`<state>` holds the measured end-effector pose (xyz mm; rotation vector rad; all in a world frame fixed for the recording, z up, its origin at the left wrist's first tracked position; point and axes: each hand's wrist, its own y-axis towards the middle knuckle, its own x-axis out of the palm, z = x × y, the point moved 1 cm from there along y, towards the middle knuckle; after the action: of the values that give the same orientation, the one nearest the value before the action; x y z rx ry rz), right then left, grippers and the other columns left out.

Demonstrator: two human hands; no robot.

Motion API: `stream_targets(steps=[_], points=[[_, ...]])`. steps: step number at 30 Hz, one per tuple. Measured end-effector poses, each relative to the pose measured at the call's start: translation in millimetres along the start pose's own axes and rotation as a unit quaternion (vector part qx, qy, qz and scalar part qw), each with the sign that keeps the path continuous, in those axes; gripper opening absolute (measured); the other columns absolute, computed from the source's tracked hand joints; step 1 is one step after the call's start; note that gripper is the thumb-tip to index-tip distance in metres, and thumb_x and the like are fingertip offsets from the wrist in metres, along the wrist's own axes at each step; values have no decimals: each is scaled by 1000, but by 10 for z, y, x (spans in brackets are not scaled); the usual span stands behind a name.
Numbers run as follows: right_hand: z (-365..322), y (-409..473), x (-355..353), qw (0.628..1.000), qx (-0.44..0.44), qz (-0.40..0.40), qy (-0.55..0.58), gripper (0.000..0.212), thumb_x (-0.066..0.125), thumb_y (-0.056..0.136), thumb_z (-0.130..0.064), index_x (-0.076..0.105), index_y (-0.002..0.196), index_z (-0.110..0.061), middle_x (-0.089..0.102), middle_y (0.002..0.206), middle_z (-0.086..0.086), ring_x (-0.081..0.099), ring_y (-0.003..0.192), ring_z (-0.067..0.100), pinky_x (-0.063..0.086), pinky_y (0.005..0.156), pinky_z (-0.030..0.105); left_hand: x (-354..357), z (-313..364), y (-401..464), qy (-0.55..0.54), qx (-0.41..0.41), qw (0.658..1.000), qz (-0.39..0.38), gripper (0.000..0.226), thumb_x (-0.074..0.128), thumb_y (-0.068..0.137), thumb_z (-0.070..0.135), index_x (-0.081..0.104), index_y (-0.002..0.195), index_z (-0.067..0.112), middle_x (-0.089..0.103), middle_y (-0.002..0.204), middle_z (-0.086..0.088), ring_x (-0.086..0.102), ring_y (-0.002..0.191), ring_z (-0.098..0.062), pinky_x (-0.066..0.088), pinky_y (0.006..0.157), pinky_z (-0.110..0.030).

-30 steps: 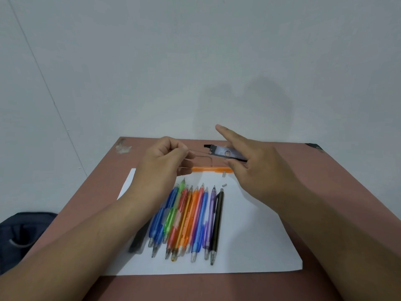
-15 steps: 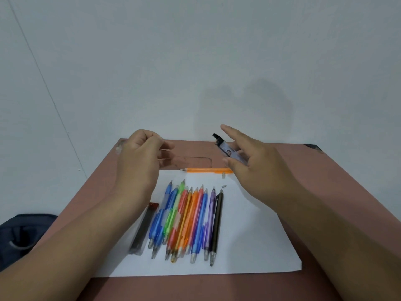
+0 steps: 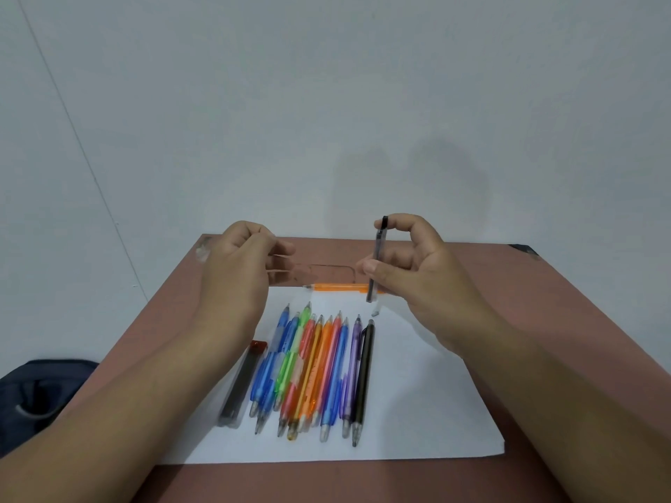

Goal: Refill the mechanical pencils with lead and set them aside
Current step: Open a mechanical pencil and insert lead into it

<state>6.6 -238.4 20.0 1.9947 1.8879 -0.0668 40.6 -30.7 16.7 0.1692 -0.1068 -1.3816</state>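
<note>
Lead refill under way at my table.

My right hand pinches a dark lead tube nearly upright between thumb and curled fingers; my left hand is curled, whether on a lead I cannot tell. One orange pencil lies crosswise at the white paper's far edge, the coloured pencil row beside a lead case.

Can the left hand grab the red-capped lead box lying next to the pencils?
Probably yes. The lead box lies uncovered on the paper, just beside the left forearm; the left hand only needs to pull back.
</note>
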Motion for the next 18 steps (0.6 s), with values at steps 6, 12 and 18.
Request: stream_targets(steps=[6, 12, 18], points=[[-23, -34, -16, 989, -25, 10, -148, 45, 72, 92, -28, 43, 120, -48, 74, 86, -8, 73, 78, 11, 61, 79, 42, 15, 6, -14, 10, 0, 1000, -5, 16, 47, 100, 17, 57, 88, 14, 74, 84, -1, 73, 71, -13, 60, 67, -28], [-44, -25, -27, 967, -41, 21, -250, 52, 71, 93, -34, 35, 127, -51, 72, 88, -5, 72, 80, 12, 62, 76, 38, 16, -20, -5, 17, 0, 1000, -3, 15, 49, 100, 18, 58, 90, 12, 74, 84, 0, 73, 70, -12, 58, 61, -22], [-103, -43, -86, 962, -45, -10, -269, 45, 67, 95, -30, 40, 126, -47, 70, 88, -5, 71, 75, 9, 59, 76, 34, 18, -56, 12, 25, 6, 1000, -3, 15, 49, 100, 19, 59, 91, 13, 74, 84, 0, 72, 69, -11, 55, 55, -16]])
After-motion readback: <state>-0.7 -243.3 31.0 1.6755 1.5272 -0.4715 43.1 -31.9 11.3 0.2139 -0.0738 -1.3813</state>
